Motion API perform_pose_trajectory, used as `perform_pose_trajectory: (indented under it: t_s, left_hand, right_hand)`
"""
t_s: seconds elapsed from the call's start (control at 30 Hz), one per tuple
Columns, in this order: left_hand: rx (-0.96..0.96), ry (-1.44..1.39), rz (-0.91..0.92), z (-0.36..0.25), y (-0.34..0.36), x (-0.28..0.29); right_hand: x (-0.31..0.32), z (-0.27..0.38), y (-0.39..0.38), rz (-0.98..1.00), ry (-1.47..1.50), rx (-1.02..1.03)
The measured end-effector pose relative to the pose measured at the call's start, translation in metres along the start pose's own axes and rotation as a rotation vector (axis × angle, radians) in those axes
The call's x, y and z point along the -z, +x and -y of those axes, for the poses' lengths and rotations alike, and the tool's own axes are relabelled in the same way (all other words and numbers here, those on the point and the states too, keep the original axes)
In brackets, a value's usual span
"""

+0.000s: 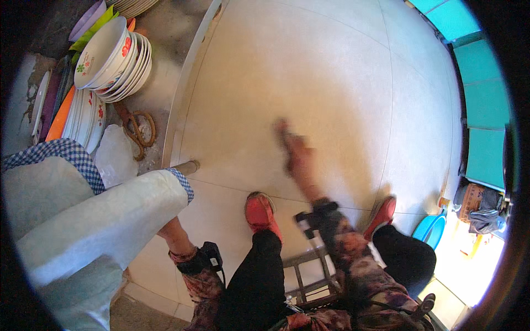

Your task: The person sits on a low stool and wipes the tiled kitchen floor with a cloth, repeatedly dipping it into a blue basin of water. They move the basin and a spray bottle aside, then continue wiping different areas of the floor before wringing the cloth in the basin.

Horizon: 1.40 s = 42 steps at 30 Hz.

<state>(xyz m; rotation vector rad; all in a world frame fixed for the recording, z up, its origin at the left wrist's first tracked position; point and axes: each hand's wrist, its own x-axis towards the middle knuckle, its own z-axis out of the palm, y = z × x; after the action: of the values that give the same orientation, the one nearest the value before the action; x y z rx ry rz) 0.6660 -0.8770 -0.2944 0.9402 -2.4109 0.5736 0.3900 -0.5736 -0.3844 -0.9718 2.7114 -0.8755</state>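
Observation:
My left hand (173,234) reaches up behind a pale cloth item (94,220) with blue checked trim at the lower left; only the wrist area shows and its fingers are hidden. A short rod end (186,167) sticks out beside that cloth. My right hand (293,151) is smeared by motion over the pale tiled floor (248,66), so its fingers are unclear.
Stacked white flowered bowls (116,63), upright plates, rusty scissors (141,132) and a plastic bag (115,157) crowd a left ledge. My red shoes (259,209) stand on the floor. A blue basin (429,231), teal panels (486,102) and bundled items line the right.

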Motion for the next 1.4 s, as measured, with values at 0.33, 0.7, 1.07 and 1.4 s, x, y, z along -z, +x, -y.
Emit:
perform_pose_trajectory:
  t_s: [0.33, 0.7, 1.07, 1.4]
  left_hand:
    - [0.253, -0.354, 0.309, 0.07, -0.005, 0.014]
    - [0.349, -0.626, 1.151, -0.035, 0.109, 0.261]
    - [-0.108, -1.174, 0.605, -0.274, 0.205, 0.418]
    - [0.42, -1.083, 0.805, -0.35, 0.17, 0.299]
  right_hand:
    - [-0.115, 0.112, -0.02, 0.381, -0.178, 0.368]
    - [0.091, -0.177, -0.167, 0.322, -0.285, 0.486]
    - [0.318, -0.289, -0.106, 0.549, -0.126, 0.151]
    - [0.061, -0.077, -0.141, 0.452, -0.289, 0.587]
